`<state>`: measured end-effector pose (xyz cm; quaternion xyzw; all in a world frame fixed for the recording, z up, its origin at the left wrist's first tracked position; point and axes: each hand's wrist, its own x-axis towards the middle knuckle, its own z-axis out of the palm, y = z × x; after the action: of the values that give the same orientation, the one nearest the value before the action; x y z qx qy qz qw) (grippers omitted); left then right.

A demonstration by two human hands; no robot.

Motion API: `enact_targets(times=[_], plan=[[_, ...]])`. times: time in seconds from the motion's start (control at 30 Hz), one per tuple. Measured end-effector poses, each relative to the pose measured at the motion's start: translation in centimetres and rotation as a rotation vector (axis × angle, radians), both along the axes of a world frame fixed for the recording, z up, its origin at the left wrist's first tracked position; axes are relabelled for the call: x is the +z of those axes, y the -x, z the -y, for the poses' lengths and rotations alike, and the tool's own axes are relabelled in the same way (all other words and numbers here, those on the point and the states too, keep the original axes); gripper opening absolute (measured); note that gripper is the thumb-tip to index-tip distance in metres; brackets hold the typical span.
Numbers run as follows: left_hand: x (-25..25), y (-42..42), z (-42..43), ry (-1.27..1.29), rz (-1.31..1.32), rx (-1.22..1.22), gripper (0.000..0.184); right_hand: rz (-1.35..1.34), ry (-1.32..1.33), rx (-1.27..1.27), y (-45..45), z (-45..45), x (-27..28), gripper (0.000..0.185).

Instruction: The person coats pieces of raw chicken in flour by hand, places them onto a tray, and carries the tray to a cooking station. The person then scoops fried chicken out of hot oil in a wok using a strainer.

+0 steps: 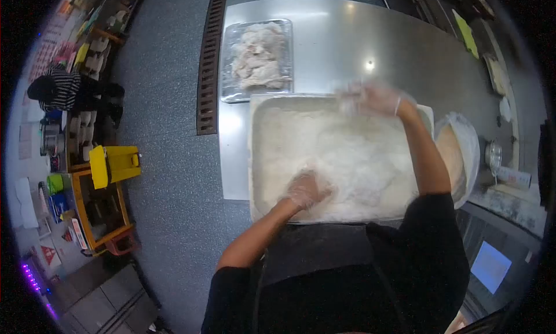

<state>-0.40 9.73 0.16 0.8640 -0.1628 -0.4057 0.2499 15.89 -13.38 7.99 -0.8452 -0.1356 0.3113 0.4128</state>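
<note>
The left hand (307, 189) is touching white powder (359, 160) at lower centre, and the right hand (373, 99) is hovering by the upper rim of the pan (252, 154), both too blurred to tell whether fingers are gripping. Powder is lying rightward of the nearer left hand and below the right, the pan's long axis running left to right; past its upper edge, the desk (330, 50) is stretching toward upper right, a heaped tray (228, 70) sitting upper left.
</note>
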Motion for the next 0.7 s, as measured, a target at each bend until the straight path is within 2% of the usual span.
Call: enact_targets(times=[0.03,0.07,0.17,0.23,0.27,0.33,0.37,0.43,0.47,0.5,0.57,0.6,0.63,0.67,0.7], plan=[[1.5,-0.5,1.1,-0.060,-0.208,-0.111,0.068,0.102,0.156,0.132,3.1,1.0,-0.4,0.045],[1.3,-0.3,2.1,-0.067,-0.203,-0.121,0.068,0.203,0.311,0.264,5.7,1.7,-1.3,0.046],[-0.9,2.2,4.8,-0.232,-0.106,-0.287,0.068,0.017,0.379,0.249,12.1,2.9,-4.9,0.056],[-1.8,2.6,6.1,-0.182,-0.035,0.011,0.063,0.311,0.578,0.286,16.4,2.2,-6.3,0.068],[-1.9,2.9,6.7,-0.197,-0.033,-0.006,0.063,0.308,0.565,0.267,18.2,2.5,-7.9,0.068],[-1.7,3.2,8.1,-0.182,-0.031,0.179,0.057,0.489,0.498,0.133,20.7,3.6,-10.3,0.071],[-1.7,3.0,8.5,-0.191,-0.025,0.159,0.057,0.548,0.475,0.080,21.6,4.1,-10.8,0.072],[-1.4,2.6,8.7,-0.154,-0.095,0.285,0.056,0.535,0.420,0.067,21.5,4.9,-10.6,0.079],[-2.6,2.5,8.1,-0.082,-0.095,0.280,0.045,0.538,0.415,0.050,21.3,5.3,-10.9,0.079],[-3.6,2.7,7.4,-0.091,-0.086,0.270,0.045,0.448,0.403,0.041,21.0,5.7,-11.2,0.078],[-5.6,2.9,5.4,0.438,-0.286,0.467,0.032,0.367,0.381,0.023,20.6,6.1,-11.0,0.077],[-7.1,2.6,4.1,0.598,-0.461,0.535,0.029,0.378,0.318,-0.010,20.6,6.1,-10.2,0.074],[-6.5,2.3,3.3,0.583,-0.456,0.526,0.029,0.387,0.255,-0.045,20.7,5.9,-9.7,0.071],[-6.0,2.2,2.6,0.648,-0.308,0.401,0.030,0.387,0.246,-0.062,20.9,5.6,-9.5,0.071],[-5.0,2.3,3.0,0.679,-0.240,0.329,0.031,0.510,0.103,-0.101,21.2,5.3,-9.3,0.069]])
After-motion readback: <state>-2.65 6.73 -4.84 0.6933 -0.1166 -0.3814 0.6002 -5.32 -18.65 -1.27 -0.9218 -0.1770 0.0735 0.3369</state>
